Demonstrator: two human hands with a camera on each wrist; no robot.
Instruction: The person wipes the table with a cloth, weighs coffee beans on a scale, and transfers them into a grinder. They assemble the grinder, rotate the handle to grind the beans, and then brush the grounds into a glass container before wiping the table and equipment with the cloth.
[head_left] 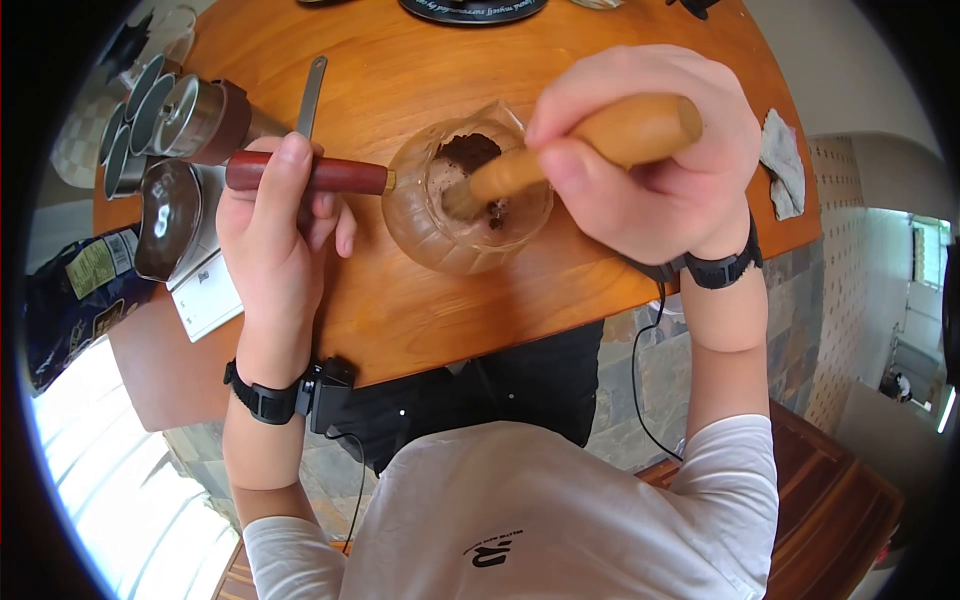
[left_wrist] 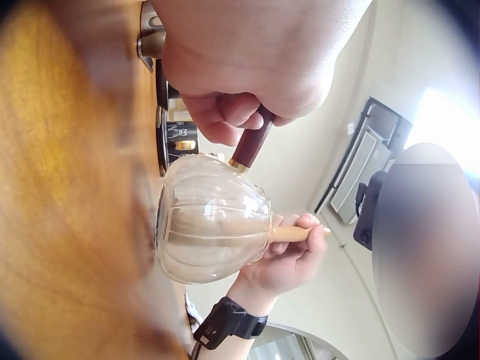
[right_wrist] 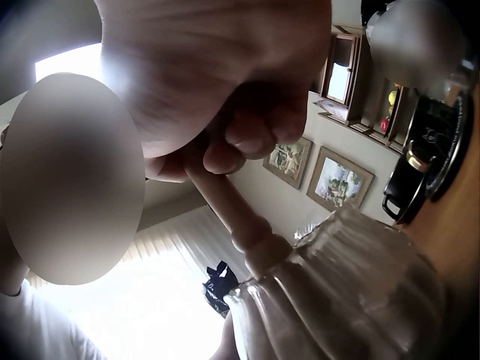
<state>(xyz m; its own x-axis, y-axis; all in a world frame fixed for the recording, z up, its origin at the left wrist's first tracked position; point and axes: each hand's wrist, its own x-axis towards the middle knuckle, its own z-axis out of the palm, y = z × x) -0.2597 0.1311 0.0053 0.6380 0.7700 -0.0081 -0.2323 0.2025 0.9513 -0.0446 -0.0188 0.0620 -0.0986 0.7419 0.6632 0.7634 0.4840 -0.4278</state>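
Observation:
My left hand grips the dark red wooden side handle of a ribbed clear glass pot, thumb along the top. A brass-coloured collar joins handle and glass. Dark brown powder lies inside the pot, in clumps. From the right, my right hand holds a light wooden brush by its bulbous handle, its brown tip down in the pot's mouth. In the right wrist view the ringed neck of the brush crosses the glass rim; its bristles are hidden there.
Left of the pot stand metal cups, a grinder-like metal-and-glass cylinder, a dark glossy bowl, a white scale and a blue bag. A flat metal handle lies beyond my left hand. A grey cloth lies at the right edge.

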